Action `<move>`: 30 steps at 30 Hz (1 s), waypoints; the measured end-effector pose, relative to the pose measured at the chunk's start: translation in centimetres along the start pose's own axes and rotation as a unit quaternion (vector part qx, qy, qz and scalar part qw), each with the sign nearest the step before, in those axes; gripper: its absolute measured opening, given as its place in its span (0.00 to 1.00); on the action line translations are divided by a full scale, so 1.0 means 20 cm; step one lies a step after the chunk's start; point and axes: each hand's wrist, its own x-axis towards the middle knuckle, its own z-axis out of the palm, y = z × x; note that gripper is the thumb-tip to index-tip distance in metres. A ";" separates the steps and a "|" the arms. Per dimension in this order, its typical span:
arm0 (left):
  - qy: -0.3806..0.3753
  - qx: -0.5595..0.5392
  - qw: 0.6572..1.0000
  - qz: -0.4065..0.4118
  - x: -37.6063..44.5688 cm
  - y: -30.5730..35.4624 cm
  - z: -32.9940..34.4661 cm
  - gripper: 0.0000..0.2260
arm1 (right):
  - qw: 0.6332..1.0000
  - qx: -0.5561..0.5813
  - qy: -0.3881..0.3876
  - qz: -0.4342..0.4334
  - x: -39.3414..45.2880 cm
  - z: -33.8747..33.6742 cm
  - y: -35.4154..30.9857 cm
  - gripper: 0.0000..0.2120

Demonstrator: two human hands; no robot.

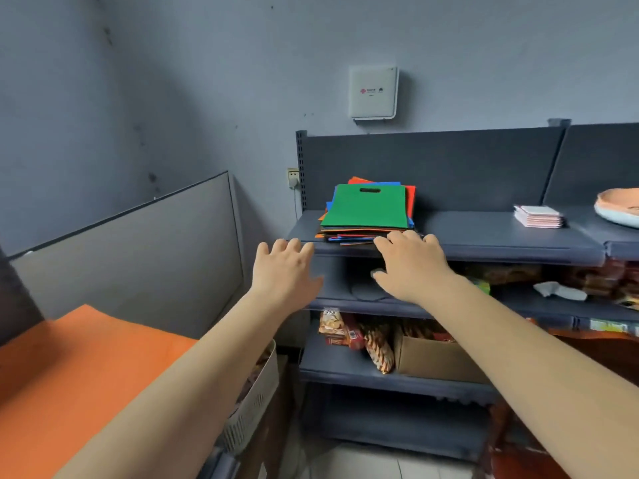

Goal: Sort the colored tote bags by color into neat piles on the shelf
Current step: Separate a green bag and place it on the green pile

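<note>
Both arms are stretched out toward the top shelf [484,233] now, and the sorting looks to be right at the starting line. The whole lot of tote bags sits in one mixed stack [366,216] at the left end of that shelf, a green bag [364,209] with its cut-out handle lying on top, blue and red corners fanning out behind it, orange and more blue and red edges poking from the layers beneath (how many bags of each colour, no telling from here). No separate piles by colour anywhere on the shelf, so by my reading every bit of the job is ahead: lift bags off, group them, square the heaps. The right hand [408,267] is at the front edge of the stack, fingers spread and fairly straight, fingertips at or on the lowest bags' edges, grasping nothing that I can see. The left hand [283,267] is just left of the stack near the shelf lip, fingers loose and extended, holding nothing, not touching the bags. Further right on the same shelf rest a small stack of pink-edged pads [539,216] and, at the frame edge, an orange and pale dish [619,210], leaving bare shelf between them and the bags where piles could go. Lower shelves carry snack packets [345,330] and a cardboard box [435,357].
</note>
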 end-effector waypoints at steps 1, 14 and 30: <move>-0.002 -0.001 1.000 -0.001 0.09 0.03 0.04 0.24 | 1.000 0.003 0.002 0.003 0.07 0.04 0.06 0.25; -0.031 -0.053 0.998 -0.011 0.96 0.19 0.57 0.22 | 0.980 0.179 -0.042 0.080 0.80 0.57 0.63 0.24; -0.043 -0.162 0.982 0.087 1.58 0.15 1.25 0.22 | 0.889 0.352 -0.071 0.283 1.36 1.11 0.76 0.24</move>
